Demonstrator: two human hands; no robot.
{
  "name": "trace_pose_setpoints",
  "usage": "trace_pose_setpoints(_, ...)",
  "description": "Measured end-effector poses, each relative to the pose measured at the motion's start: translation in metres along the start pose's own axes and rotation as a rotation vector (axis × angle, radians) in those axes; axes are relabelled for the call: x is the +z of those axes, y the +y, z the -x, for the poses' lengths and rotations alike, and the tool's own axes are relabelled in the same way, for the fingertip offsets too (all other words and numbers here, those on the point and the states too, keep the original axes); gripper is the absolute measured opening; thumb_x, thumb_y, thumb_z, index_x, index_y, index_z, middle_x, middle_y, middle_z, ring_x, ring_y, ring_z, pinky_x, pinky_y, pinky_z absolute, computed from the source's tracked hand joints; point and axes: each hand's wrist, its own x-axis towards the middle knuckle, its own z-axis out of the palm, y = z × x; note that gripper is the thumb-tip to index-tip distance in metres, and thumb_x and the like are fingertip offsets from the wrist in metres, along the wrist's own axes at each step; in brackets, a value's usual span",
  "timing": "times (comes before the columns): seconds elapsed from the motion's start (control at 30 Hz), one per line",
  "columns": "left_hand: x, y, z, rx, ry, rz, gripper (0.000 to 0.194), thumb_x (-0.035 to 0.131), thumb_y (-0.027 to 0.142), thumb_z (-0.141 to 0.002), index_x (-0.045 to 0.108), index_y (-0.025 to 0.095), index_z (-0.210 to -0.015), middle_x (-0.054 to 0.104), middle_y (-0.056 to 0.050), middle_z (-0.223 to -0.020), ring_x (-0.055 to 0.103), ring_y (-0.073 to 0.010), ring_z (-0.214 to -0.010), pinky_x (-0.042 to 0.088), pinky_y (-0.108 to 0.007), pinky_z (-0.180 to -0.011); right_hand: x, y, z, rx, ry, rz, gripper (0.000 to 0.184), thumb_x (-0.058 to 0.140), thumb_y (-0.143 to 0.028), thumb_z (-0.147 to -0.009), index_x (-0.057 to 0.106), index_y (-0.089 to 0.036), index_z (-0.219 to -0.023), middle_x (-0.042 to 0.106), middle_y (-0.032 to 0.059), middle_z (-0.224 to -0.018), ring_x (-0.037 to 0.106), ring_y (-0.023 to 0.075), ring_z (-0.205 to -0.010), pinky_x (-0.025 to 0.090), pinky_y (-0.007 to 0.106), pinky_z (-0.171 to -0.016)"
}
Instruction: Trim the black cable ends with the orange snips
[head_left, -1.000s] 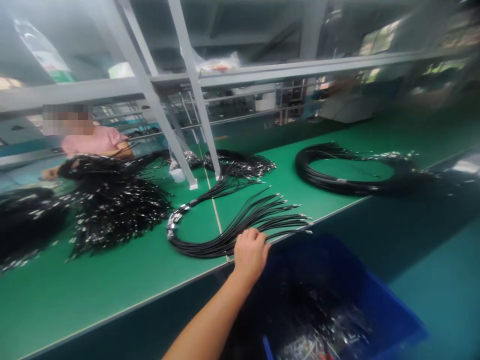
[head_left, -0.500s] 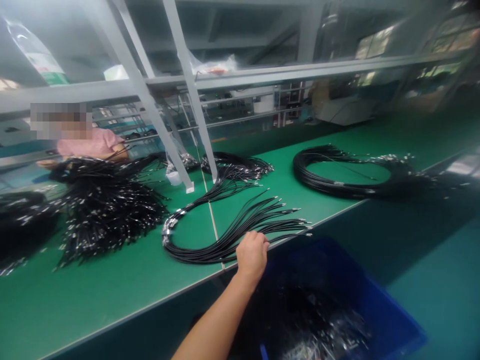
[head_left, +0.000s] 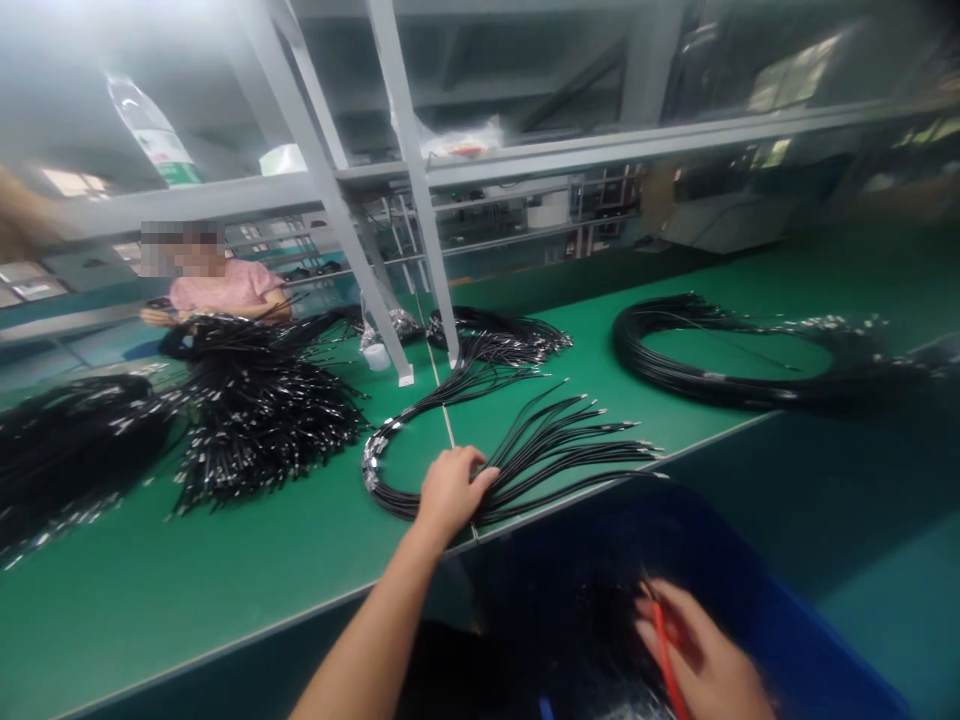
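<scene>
My left hand [head_left: 452, 490] lies over a curved bundle of black cables [head_left: 525, 470] with metal ends, its fingers curled round the bundle near the table's front edge. Silvery bands [head_left: 373, 458] show on the bundle's left bend. At the lower right, my right hand [head_left: 697, 645] is closed on red-handled pliers [head_left: 663, 650]; their narrow tip points up and is blurred. This hand is over a blue bin [head_left: 795, 610] that holds dark and clear scraps, hard to make out.
A large coil of black cable [head_left: 660, 365] lies on the green table [head_left: 247, 570] at right. Cable heaps [head_left: 262, 420] spread at left, before a co-worker in a pink top [head_left: 232, 287]. Grey shelf posts [head_left: 416, 190] rise from the table; a bottle [head_left: 154, 135] stands above.
My left hand has slid left along the cable bundle. My right hand has come into view at the lower right with the pliers. The whole view has shifted, so things appear further right.
</scene>
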Motion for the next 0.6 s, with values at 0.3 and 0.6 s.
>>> trace_pose_setpoints(0.3,-0.007,-0.028,0.006,-0.031,-0.113,-0.045,0.019,0.059,0.041,-0.077,0.058,0.022,-0.075,0.059,-0.001,-0.082,0.056,-0.0199,-0.082,0.034,-0.026,-0.058,0.066,-0.121,-0.117,-0.812,0.082,0.566,0.029,0.053,-0.023,-0.087,0.054,-0.017,-0.115,0.06,0.0117,-0.114,0.048,0.0286,-0.112,0.04,0.047,-0.094)
trace_pose_setpoints(0.6,0.001,-0.027,0.01,-0.159,-0.144,-0.037,0.02,0.056,0.043,-0.079,0.057,0.024,-0.073,0.062,0.001,-0.077,0.058,-0.0184,-0.077,0.03,-0.025,-0.053,0.073,-0.101,-0.135,-0.839,0.036,0.609,0.03,0.056,-0.032,-0.087,0.054,-0.017,-0.113,0.056,0.0084,-0.116,0.053,0.027,-0.107,0.043,0.049,-0.088)
